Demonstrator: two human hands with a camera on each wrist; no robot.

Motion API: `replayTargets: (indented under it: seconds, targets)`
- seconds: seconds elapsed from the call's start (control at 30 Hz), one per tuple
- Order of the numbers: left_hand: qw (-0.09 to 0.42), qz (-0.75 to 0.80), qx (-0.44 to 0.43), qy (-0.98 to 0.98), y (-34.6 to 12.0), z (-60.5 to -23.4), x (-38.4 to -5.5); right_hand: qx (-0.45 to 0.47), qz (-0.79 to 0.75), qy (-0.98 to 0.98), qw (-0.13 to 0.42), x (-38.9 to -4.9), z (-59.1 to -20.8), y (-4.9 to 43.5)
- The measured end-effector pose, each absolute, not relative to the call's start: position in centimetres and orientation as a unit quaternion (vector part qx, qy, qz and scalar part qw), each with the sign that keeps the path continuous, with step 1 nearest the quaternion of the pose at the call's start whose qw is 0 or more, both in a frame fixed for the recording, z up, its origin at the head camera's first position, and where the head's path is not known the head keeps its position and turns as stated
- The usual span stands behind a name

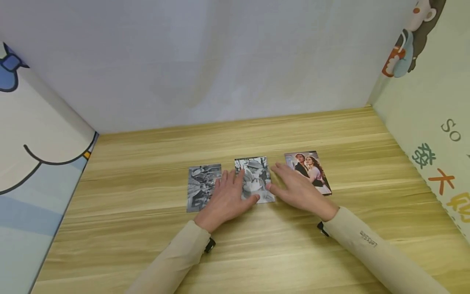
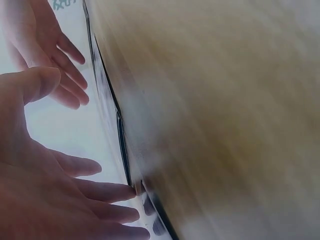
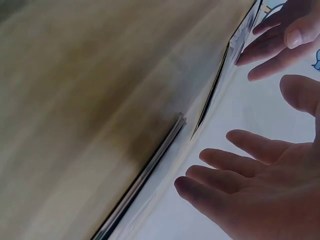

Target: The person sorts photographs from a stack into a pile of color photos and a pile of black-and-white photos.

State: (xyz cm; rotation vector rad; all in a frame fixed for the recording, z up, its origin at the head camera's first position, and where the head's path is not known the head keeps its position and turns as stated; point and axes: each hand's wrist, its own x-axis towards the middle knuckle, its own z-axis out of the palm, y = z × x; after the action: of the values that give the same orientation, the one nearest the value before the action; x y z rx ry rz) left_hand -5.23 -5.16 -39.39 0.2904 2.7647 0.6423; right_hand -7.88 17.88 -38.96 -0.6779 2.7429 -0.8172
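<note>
Three picture cards lie in a row on the wooden table: a black-and-white crowd scene [image 1: 199, 185] on the left, a black-and-white card with a hatted figure [image 1: 255, 175] in the middle, and a colour card of a couple [image 1: 314, 168] on the right. My left hand [image 1: 229, 197] has its fingers extended over the gap between the left and middle cards, fingertips close to their edges. My right hand [image 1: 299, 190] hovers low between the middle and right cards, fingers spread and holding nothing. In the right wrist view, the nearest card stack [image 3: 145, 177] shows layered edges.
The wooden table [image 1: 139, 171] meets a pale back wall [image 1: 158, 65]. A printed panel with a blue bow [image 1: 47, 122] stands on the left, and one with lettering and a cartoon figure [image 1: 422, 98] on the right.
</note>
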Motion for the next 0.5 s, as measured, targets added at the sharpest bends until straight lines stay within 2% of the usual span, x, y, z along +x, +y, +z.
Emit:
replayTargets:
  seconds: [0.5]
  targets:
    - [0.14,0.222,0.11,0.959,-5.09,-39.38,-5.25,-0.24,-0.276,0.922,0.127,-8.16,-39.18,17.34]
